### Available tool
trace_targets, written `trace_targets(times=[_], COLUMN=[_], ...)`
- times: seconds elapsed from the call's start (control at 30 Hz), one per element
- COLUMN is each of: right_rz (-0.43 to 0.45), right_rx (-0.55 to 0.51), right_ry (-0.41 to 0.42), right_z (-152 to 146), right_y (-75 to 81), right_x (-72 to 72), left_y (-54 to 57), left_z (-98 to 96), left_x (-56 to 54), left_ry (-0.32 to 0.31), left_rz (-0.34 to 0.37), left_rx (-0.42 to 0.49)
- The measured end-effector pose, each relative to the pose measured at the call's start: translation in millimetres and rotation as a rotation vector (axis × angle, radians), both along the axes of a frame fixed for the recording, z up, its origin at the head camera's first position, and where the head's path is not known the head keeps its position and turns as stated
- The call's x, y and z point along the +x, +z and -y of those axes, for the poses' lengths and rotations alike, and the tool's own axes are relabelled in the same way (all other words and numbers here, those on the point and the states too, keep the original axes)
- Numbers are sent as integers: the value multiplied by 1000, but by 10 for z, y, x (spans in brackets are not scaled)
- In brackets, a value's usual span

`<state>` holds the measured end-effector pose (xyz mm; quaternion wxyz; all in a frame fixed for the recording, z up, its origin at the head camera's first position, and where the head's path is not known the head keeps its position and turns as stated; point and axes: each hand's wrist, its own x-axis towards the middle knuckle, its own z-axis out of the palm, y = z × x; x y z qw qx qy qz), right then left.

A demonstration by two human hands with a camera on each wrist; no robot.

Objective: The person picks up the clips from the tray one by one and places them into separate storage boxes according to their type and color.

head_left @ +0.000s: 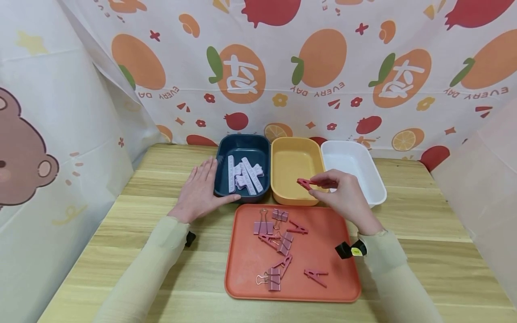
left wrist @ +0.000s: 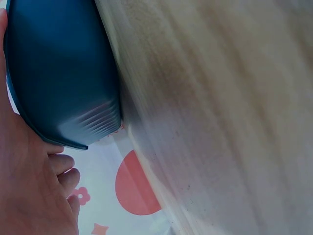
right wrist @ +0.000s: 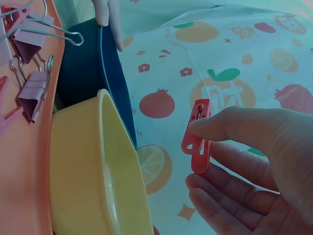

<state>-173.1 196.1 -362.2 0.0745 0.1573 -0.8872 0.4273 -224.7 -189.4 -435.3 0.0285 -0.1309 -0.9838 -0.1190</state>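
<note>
My right hand (head_left: 346,194) pinches a red clothespin (head_left: 305,183) between thumb and fingers, above the front part of the yellow bin (head_left: 295,157). In the right wrist view the clothespin (right wrist: 198,134) stands upright under the thumb. My left hand (head_left: 199,190) rests against the left side of the dark blue bin (head_left: 242,146), fingers straight and thumb along its front rim. Inside that bin lie several pale lilac clips (head_left: 251,176) with long ruler-like edges. The left wrist view shows the palm beside the bin's wall (left wrist: 68,73).
In front of the bins lies an orange-red tray (head_left: 327,237) with several pink binder clips (head_left: 263,228) and red clothespins (head_left: 316,274) scattered on it. A white bin (head_left: 351,157) stands right of the yellow one. Behind the wooden table (head_left: 173,161) hangs a fruit-print cloth (head_left: 282,107).
</note>
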Motion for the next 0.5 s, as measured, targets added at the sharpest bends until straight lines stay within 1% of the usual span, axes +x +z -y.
trace_targets(times=[0.2,0.5], right_rz=[28,63], right_rx=[21,44], right_ry=[-36,-58], right_z=[-9,-9], right_y=[9,0], right_x=[-76,-169], left_y=[-1,9], left_z=[-1,2], left_x=[-1,2], left_ry=[1,-2], left_rz=[0,6], left_rx=[1,-2])
